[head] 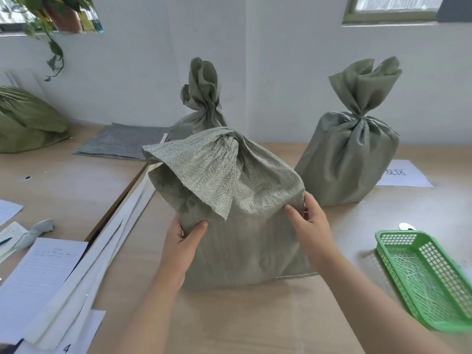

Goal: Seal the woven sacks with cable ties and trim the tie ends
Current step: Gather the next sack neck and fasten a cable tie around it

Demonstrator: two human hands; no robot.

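Head view: a person at a table (229,325), both hands on one sack.
Near sack (245,241): upright mid-table, neck bunched, loose top flopped forward and left; I cannot tell if a tie is on it.
Left hand (184,238): grips the near sack's left side, thumb in front, fingers behind.
Right hand (309,222): holds its right edge, thumb in front; the hands are apart, the sack between them.
Back sack (201,106): upright just behind, neck cinched.
Right sack (350,159): upright, cinched, beside a printed sheet (408,175).
Basket (390,261): green, at right, white ties (421,277) inside.
Papers (35,279): left.
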